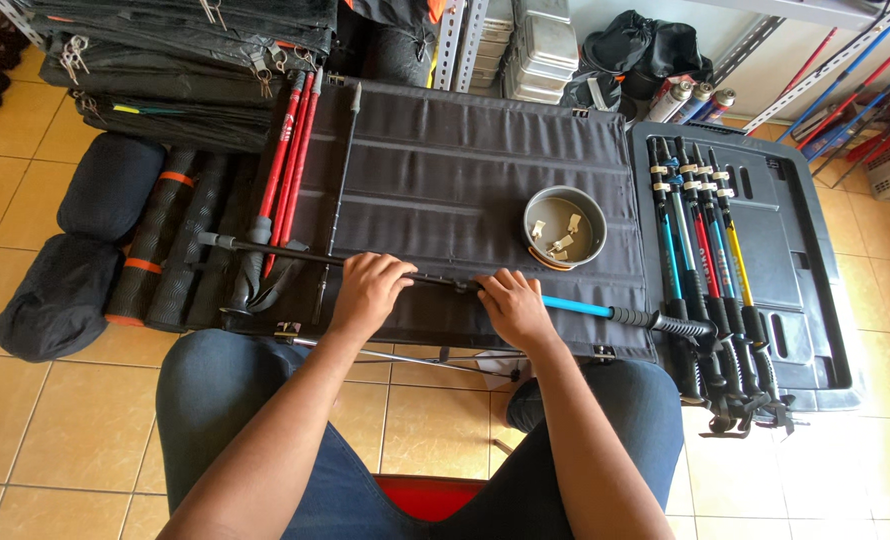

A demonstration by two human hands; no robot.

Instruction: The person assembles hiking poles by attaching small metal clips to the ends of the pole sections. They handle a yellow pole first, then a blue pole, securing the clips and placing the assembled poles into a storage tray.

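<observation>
**A:** Where do your hands sit on the pole?

**B:** Your left hand [367, 290] is curled over the dark upper length of the trekking pole [445, 283], and your right hand [512, 305] is closed over its middle, where the dark length meets the blue section [575, 306]. The pole lies crosswise on the near edge of the grey folding tabletop [445, 180], its handle end [665, 323] reaching toward the black tray [805, 260].

**A:** What could go wrong from this position?

**B:** You grip right at the joint. If the sections slide or the lock snaps shut, I judge that skin on your right hand could be pinched. If you swing the pole, its handle end may knock the row of poles [700, 240] lying on the tray, which sits very near it. The opposite tip [210, 240] lies just beside the red poles [290, 150] and could push them off the tabletop's left edge.

**A:** What else stands close?

**B:** A round metal pot [565, 228] holding small pale clips stands just beyond your right hand; lifting the pole could tip it. Rolled mats [170, 250] and dark stuff sacks [60, 295] crowd the floor at the left. Your knees press close under the tabletop, leaving little room to draw the pole back.
</observation>
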